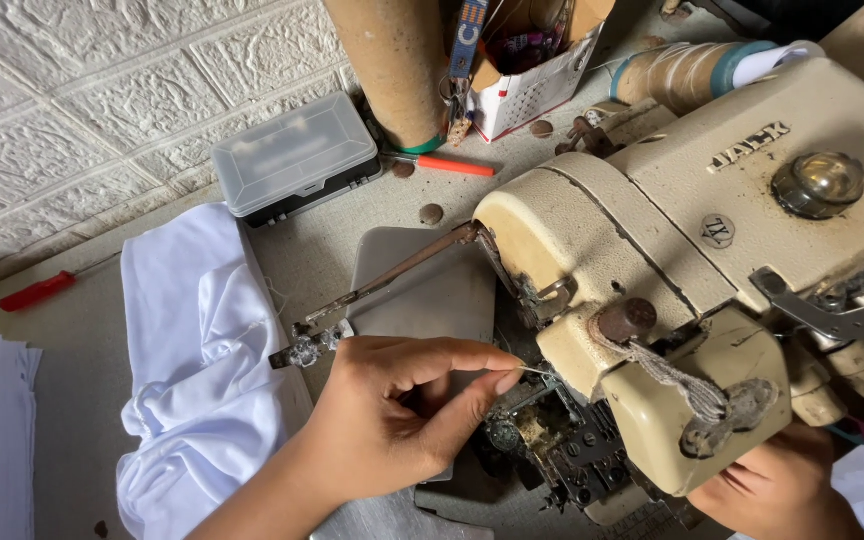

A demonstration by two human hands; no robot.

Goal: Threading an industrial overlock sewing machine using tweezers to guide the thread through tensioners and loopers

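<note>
We see the left hand (397, 410) pinching a fine thread (535, 371) between thumb and forefinger, held right at the open front of the cream sewing machine (692, 260), an overlock type. The thread end sits just beside the looper area (552, 440); we judge threading is under way, not finished, since the thread is not seen passing through any guide there. The right hand (777, 490) is low behind the machine's front cover, mostly hidden; we cannot tell if it grips anything. White fabric (202, 370) lies bunched on the table (72, 330) left of the machine, not under the foot, so sewing looks yet to start. A clear plastic box (297, 155) and a red screwdriver (37, 291) sit near the wall.
</note>
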